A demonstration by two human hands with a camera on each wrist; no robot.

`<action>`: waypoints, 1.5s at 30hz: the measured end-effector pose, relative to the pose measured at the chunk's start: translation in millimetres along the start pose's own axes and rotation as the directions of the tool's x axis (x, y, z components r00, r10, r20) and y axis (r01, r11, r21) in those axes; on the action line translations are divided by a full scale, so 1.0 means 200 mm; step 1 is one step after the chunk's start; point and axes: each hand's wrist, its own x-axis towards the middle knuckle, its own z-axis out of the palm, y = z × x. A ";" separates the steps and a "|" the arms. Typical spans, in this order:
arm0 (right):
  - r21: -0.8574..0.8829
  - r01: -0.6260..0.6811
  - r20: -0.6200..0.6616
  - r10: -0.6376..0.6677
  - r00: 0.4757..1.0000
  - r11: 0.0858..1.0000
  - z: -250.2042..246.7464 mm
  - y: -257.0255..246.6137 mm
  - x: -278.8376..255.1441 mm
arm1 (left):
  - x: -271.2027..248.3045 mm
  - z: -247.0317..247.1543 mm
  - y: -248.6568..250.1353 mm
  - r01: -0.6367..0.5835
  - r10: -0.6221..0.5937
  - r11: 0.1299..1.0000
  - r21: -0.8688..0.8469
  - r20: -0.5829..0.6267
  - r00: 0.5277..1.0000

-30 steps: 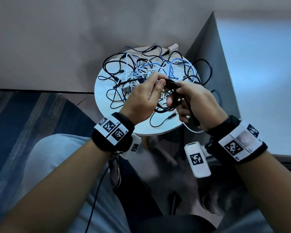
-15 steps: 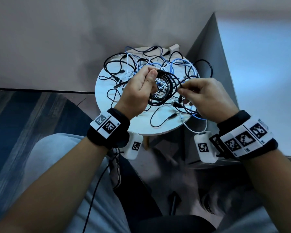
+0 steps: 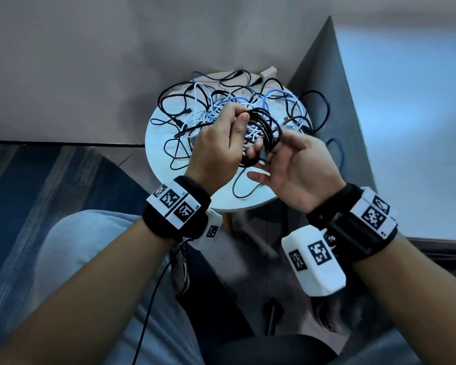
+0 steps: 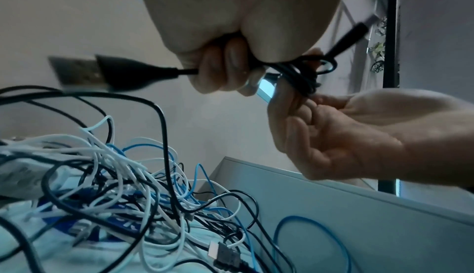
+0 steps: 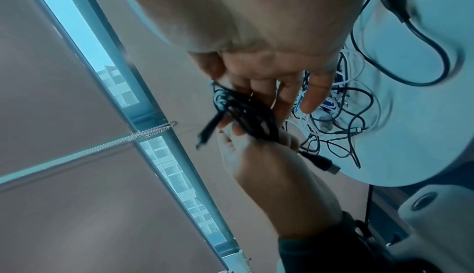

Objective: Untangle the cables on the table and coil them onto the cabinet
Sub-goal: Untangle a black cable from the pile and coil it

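The coiled black cable (image 3: 264,133) hangs between my hands above the round table's (image 3: 160,164) near edge. My left hand (image 3: 216,151) grips its loops; my right hand (image 3: 298,164) pinches its plug end, other fingers loose. Tangled cables (image 3: 221,101) cover the table's far half; the cabinet (image 3: 406,114) stands at its right edge.

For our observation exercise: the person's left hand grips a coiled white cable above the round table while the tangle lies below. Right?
Not quite: the coiled cable is black, as the head view shows. The left hand does grip it above the round table, with the tangle below.
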 end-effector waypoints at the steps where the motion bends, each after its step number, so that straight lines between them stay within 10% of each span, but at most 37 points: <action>1: 0.010 -0.011 0.005 0.011 1.000 1.000 0.00 0.00 0.00 | 0.00 0.00 0.00 -0.011 0.013 0.998 0.060 -0.024 1.000; 14: -0.633 0.078 -0.022 -0.119 0.993 0.770 -0.02 -0.07 -0.02 | 0.07 -0.07 -0.10 0.032 -0.021 0.981 0.191 -0.059 0.998; 19: -0.634 0.133 -0.115 -0.264 0.958 0.761 -0.10 -0.13 -0.02 | 0.10 -0.07 -0.08 0.204 -0.189 0.970 -0.132 0.113 0.975; 25: -0.672 0.142 -0.192 -0.356 0.915 0.726 -0.15 -0.13 -0.01 | 0.09 -0.15 -0.06 0.494 -0.220 0.774 -0.395 0.565 0.796; 36: -0.240 0.009 -0.132 -0.042 0.990 0.971 -0.03 -0.04 -0.02 | 0.06 -0.13 0.02 0.497 -0.248 0.595 -0.632 0.443 0.861; 45: -0.244 0.130 -0.220 -0.185 0.958 0.961 -0.06 0.01 0.00 | 0.06 -0.10 0.01 0.479 -0.325 0.678 -0.557 0.358 0.875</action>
